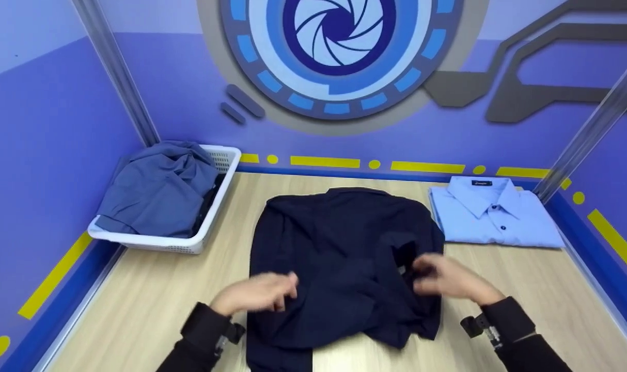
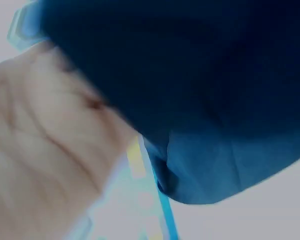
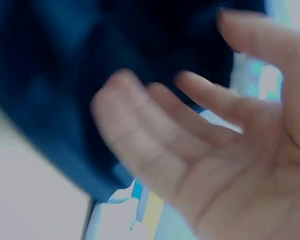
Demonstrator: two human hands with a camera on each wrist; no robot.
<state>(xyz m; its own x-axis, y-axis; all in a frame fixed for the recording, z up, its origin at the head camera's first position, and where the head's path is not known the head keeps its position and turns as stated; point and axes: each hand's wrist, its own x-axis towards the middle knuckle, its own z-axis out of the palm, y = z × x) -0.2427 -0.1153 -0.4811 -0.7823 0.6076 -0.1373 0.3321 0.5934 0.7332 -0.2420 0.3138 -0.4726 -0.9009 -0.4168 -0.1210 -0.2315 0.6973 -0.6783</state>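
Note:
A dark navy shirt (image 1: pixel 339 248) lies spread on the table with its collar at the far side. Its near edge is uneven, and a strip of cloth hangs toward the front left. Over the shirt's left part is my left hand (image 1: pixel 259 293), blurred, its fingers bent. Navy cloth (image 2: pixel 190 100) hides those fingers in the left wrist view, so I cannot see whether they pinch it. At the shirt's right side, my right hand (image 1: pixel 450 279) is beside a dark gap in the folds. Its fingers (image 3: pixel 145 125) are loosely spread, the thumb apart, with no cloth gripped.
At the back left stands a white basket (image 1: pixel 218 212) heaped with grey-blue clothing (image 1: pixel 161 191). A folded light blue shirt (image 1: pixel 499 217) lies at the back right, collar up. Walls with printed patterns enclose the wooden table (image 1: pixel 530 310) at the back and sides.

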